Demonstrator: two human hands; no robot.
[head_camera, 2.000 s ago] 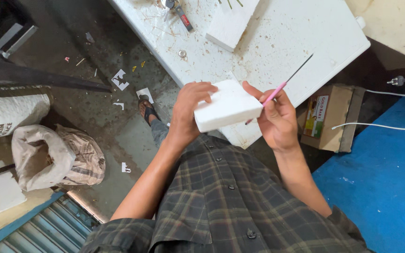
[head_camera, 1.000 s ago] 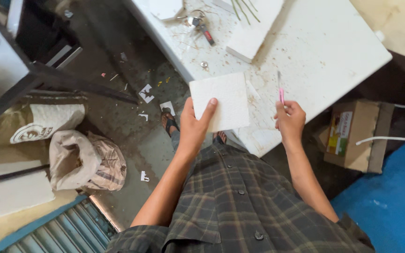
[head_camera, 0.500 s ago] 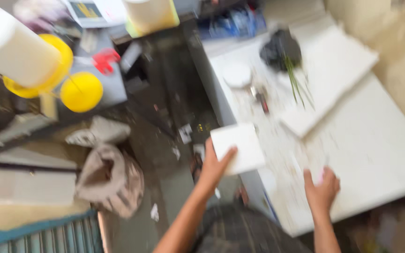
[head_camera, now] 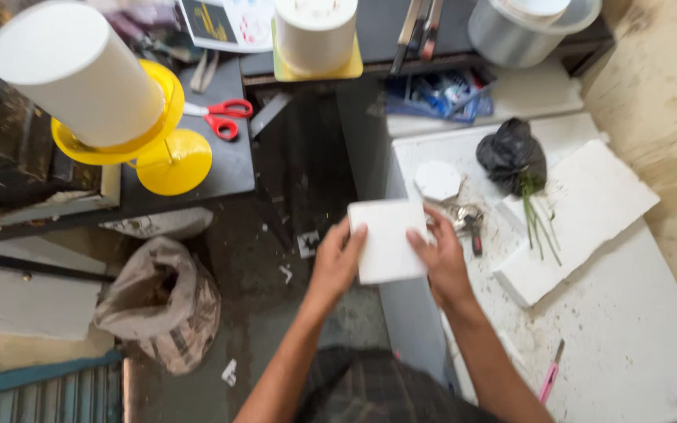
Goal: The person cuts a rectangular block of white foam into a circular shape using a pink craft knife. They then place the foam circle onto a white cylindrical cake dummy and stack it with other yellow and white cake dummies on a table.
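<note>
Messy workshop w/ a crumb-strewn white worktable (head_camera: 636, 345) at right of frame. Centre frame, left hand (head_camera: 337, 258) and right hand (head_camera: 440, 262) each clamp a side edge of a white foam block (head_camera: 388, 239), prob. to keep it level above the table's edge. Pink craft knife (head_camera: 550, 374) lies lower right, untouched.

Soft daylight, slight motion blur

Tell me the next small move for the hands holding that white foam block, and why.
Probably bring the white foam block right and set it down on the white tabletop. The left hand and right hand both grip it by its edges over the table's left edge, partly above the dark floor. The pink cutter lies on the table near the right arm, so a free hand could reach it.
</note>
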